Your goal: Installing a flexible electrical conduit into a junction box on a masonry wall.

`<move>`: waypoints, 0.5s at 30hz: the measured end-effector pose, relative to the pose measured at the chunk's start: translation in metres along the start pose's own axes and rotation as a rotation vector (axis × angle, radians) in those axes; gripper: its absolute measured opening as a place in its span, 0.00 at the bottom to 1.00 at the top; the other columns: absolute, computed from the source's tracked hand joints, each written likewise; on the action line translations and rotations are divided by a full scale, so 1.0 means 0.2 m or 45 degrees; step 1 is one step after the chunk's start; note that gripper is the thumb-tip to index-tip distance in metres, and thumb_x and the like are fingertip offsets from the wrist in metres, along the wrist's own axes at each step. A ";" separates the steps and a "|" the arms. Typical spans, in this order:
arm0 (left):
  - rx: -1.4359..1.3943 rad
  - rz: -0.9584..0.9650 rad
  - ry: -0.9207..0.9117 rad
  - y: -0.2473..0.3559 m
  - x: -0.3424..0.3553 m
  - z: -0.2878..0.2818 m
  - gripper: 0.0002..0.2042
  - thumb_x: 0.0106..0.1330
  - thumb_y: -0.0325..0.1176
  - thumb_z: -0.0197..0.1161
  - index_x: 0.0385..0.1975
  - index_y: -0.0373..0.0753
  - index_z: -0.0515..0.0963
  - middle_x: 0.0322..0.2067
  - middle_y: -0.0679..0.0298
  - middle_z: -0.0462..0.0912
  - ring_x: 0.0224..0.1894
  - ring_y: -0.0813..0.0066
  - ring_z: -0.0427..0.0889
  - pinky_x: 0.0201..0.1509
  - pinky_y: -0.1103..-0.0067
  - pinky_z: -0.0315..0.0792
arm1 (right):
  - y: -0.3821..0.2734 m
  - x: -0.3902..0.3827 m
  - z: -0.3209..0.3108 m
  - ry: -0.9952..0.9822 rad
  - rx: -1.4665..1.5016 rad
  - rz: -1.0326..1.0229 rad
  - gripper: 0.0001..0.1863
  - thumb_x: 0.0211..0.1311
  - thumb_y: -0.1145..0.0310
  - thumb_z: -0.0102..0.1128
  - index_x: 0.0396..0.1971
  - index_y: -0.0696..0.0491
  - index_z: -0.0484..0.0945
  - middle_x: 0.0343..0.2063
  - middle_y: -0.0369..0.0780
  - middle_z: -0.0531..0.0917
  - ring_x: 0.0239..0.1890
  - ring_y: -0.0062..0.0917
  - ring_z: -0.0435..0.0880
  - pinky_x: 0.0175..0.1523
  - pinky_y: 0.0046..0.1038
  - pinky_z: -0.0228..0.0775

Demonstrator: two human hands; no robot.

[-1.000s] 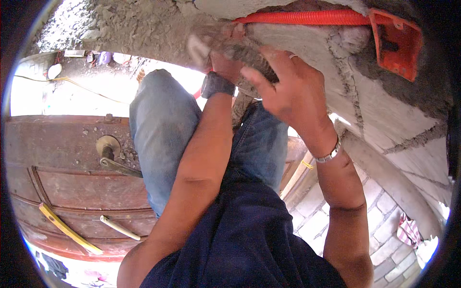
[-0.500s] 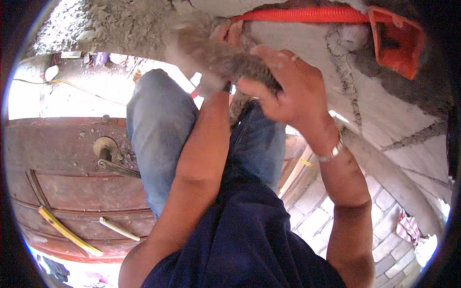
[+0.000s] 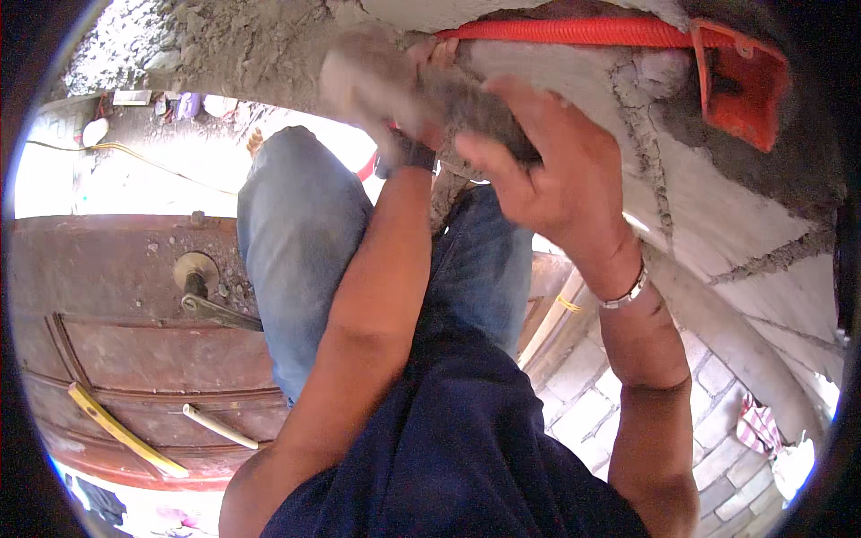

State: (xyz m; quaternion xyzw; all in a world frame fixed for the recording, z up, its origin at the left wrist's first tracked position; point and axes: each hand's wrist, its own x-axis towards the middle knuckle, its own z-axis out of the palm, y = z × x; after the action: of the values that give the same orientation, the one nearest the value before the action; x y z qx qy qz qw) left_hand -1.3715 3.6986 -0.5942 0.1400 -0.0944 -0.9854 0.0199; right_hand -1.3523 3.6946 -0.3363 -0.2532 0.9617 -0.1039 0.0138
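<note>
Right hand point(image 3: 565, 170) farther right, tool point(image 3: 480, 109) diagonally up-left.

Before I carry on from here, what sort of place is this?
Probably a building under construction or renovation: an orange corrugated conduit runs to an open orange box at a rough grey wall, and grit lies on a panelled wooden door.

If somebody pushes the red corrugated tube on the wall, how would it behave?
The tube would probably flex, since its surface is ribbed. It likely shifts little lengthwise, because its right end meets the red box.
</note>
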 end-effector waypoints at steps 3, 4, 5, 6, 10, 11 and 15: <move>1.371 0.413 -0.309 0.02 0.08 -0.17 0.12 0.68 0.27 0.47 0.49 0.32 0.65 0.46 0.56 0.72 0.53 0.68 0.71 0.60 0.72 0.66 | 0.14 -0.03 0.11 -0.291 -0.272 0.193 0.17 0.53 0.59 0.62 0.37 0.55 0.76 0.30 0.48 0.80 0.32 0.42 0.80 0.35 0.35 0.72; 1.209 0.379 -0.156 -0.01 0.04 -0.04 0.12 0.68 0.33 0.48 0.47 0.34 0.69 0.44 0.59 0.75 0.49 0.68 0.73 0.55 0.72 0.69 | 0.24 -0.05 0.11 -0.348 -0.370 0.260 0.18 0.52 0.59 0.63 0.38 0.55 0.76 0.31 0.48 0.80 0.33 0.41 0.80 0.36 0.34 0.72; 1.085 0.365 0.025 0.03 0.01 0.04 0.14 0.68 0.39 0.49 0.45 0.36 0.73 0.42 0.62 0.78 0.44 0.69 0.76 0.49 0.72 0.72 | 0.20 -0.03 0.10 -0.345 -0.359 0.255 0.18 0.52 0.59 0.63 0.38 0.55 0.76 0.31 0.48 0.80 0.33 0.41 0.80 0.36 0.34 0.72; 0.756 0.453 0.125 -0.01 0.00 0.02 0.12 0.66 0.35 0.53 0.44 0.37 0.73 0.40 0.63 0.78 0.44 0.68 0.76 0.45 0.74 0.73 | 0.09 0.00 0.05 -0.235 -0.209 0.190 0.18 0.52 0.58 0.63 0.38 0.55 0.76 0.31 0.48 0.80 0.33 0.41 0.80 0.37 0.34 0.72; 1.518 0.574 -0.186 0.09 0.01 -0.06 0.16 0.66 0.41 0.50 0.49 0.38 0.70 0.41 0.61 0.78 0.45 0.66 0.77 0.49 0.74 0.71 | 0.05 -0.01 0.02 -0.076 0.003 0.051 0.18 0.53 0.59 0.63 0.38 0.56 0.76 0.31 0.49 0.80 0.34 0.41 0.80 0.38 0.34 0.72; 1.718 0.409 -0.142 0.10 0.01 0.01 0.15 0.66 0.38 0.50 0.49 0.39 0.70 0.44 0.60 0.77 0.47 0.64 0.76 0.51 0.73 0.70 | 0.10 0.00 0.04 -0.067 -0.015 0.054 0.18 0.53 0.59 0.63 0.38 0.56 0.76 0.31 0.49 0.80 0.34 0.41 0.80 0.38 0.34 0.72; 1.090 0.446 0.009 0.07 0.00 -0.03 0.11 0.64 0.30 0.52 0.45 0.39 0.74 0.40 0.61 0.78 0.47 0.62 0.75 0.52 0.74 0.67 | 0.04 0.03 0.05 -0.276 -0.255 0.237 0.20 0.50 0.58 0.65 0.39 0.55 0.77 0.29 0.46 0.81 0.32 0.41 0.80 0.37 0.32 0.72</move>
State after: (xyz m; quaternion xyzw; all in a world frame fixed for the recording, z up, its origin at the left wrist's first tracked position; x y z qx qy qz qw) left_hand -1.3697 3.6826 -0.5980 0.1208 -0.5150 -0.8391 0.1268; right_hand -1.3606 3.6968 -0.3466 -0.1729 0.9794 0.0222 0.1016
